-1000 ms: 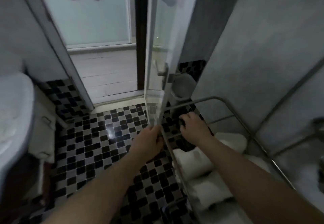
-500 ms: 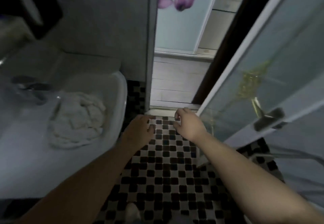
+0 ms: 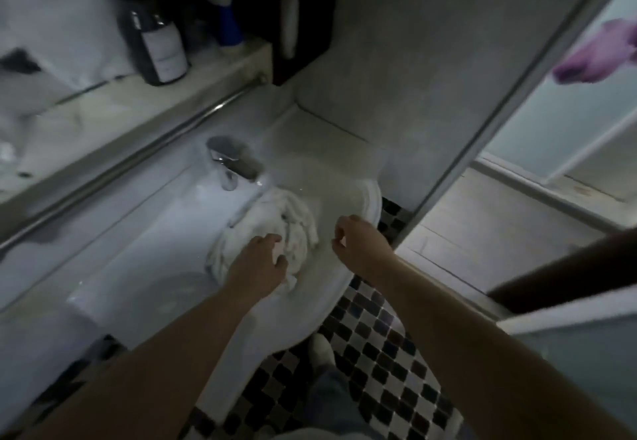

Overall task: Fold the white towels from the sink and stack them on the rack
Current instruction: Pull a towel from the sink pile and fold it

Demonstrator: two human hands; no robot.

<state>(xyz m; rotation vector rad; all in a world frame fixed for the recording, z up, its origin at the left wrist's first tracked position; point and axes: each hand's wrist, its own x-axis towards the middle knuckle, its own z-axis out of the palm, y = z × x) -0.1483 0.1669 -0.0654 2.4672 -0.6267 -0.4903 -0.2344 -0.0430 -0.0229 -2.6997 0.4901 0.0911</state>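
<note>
A crumpled heap of white towels (image 3: 296, 226) lies in the white sink (image 3: 365, 194), just below the chrome tap (image 3: 234, 160). My left hand (image 3: 258, 263) is down on the near side of the heap, and its fingers curl into the cloth. My right hand (image 3: 358, 239) hovers over the sink's right rim, a little right of the towels, with fingers loosely curled and nothing in them. The rack is out of view.
A shelf with a dark bottle (image 3: 158, 43) and a blue container (image 3: 227, 15) runs behind the sink, above a metal rail (image 3: 138, 160). The floor has black-and-white mosaic tiles (image 3: 379, 353). A door frame (image 3: 482, 122) and a glass door edge (image 3: 568, 322) stand to the right.
My view has swung left from the rack and door to the sink. My left hand came down onto the towel heap; my right hand moved over the sink rim.
</note>
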